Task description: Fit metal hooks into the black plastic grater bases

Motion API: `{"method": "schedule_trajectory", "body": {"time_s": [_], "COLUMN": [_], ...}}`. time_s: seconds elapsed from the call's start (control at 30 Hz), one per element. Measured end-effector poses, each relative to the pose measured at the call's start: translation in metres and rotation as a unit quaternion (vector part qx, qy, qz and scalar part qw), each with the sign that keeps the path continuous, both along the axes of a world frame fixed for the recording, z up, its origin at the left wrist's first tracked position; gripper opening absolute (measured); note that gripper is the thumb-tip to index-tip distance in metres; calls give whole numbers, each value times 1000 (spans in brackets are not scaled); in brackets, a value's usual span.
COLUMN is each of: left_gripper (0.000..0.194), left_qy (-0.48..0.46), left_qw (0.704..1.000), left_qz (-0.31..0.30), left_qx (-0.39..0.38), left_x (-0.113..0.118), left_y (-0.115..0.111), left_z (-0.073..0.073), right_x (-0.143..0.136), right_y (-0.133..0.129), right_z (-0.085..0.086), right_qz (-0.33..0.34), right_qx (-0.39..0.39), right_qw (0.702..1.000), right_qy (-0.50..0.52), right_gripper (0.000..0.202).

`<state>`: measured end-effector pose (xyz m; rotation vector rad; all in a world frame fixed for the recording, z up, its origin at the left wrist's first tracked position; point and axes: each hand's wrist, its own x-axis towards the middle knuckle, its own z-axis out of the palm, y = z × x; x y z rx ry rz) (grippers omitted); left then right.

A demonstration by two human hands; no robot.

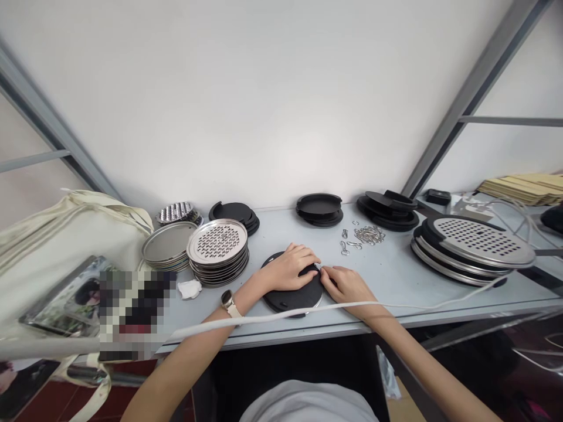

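Nearest the camera, a white cable [259, 320], slung from left to right in front of both forearms. Beneath, the pale tabletop [382, 264], running back to the far wall. At left, a slumped cream bag [57, 246]. At right, a stack of metal plates and black rings [484, 234], topped by a plate full of holes. Toward the far left, a pile of grater plates [219, 252], just beside a pile of plain plates [169, 243]. Along the far side, black parts in three piles: left [233, 217], middle [319, 208] and right [389, 211].

At the near middle of the tabletop, a black disc [292, 299], flat beneath the hands, bright metal showing at the near right rim. Left hand [292, 268] laid across the far part, fingers bent toward the right; right hand [347, 285] at the right edge, fingers curled, tips close to the left thumb. Impossible to tell whether either is closed on anything.

By its looks, light, stiff, hard to break; smooth, so apt to slide or spin under a lopsided push. Best pinned with a flat palm, or taken by opposite sides of the rim.

Smallest, to the right and farther off, a heap of silver clips [370, 235], loose ones to its left.
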<state>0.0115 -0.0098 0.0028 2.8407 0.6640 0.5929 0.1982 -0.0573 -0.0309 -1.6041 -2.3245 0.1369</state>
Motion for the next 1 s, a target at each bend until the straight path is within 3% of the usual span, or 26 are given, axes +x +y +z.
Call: {"method": "schedule_trajectory", "body": {"time_s": [1.0], "left_gripper": [25], "left_qy": [3], "left_qw": [1000], "left_qz": [0], "left_qx": [-16], "left_x": [0], "left_y": [0], "left_z": [2], "right_x": [-1], "right_y": [-2], "right_z": [3], "right_qz": [-5], "right_qx": [1], "right_qw": [992], "right_qy": [130], "right_gripper": [22]}}
